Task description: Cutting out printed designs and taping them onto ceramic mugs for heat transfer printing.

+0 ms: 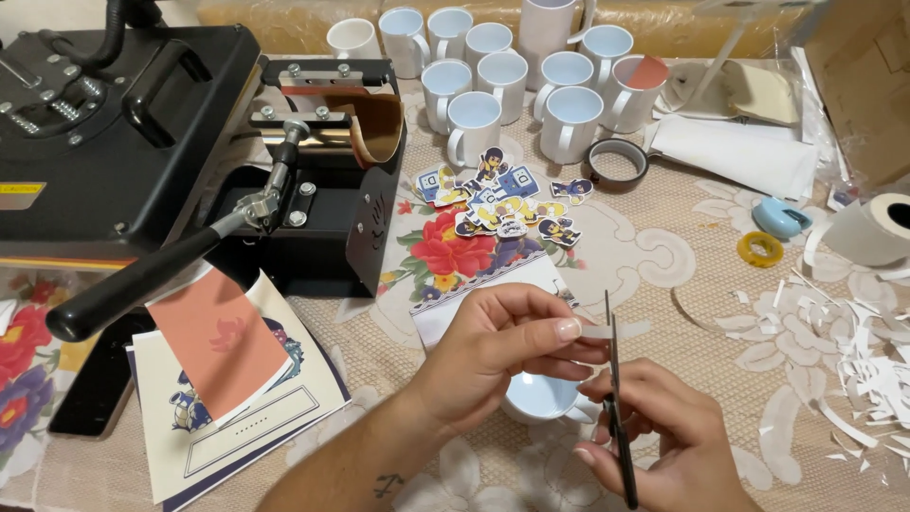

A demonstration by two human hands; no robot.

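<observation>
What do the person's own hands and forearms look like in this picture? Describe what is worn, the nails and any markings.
Both forearms are bare, with no sleeves in view. The left hand has fairly long nails with a pale, light polish, and no ring or watch shows on it. The left forearm carries a small dark tattoo, shaped like an anchor. The right hand also shows no ring or bracelet.

A thin pale tape strip (607,331) stretched level above a white mug (540,395) near the table's front edge, black scissors (618,408) upright, blades crossing it.
</observation>
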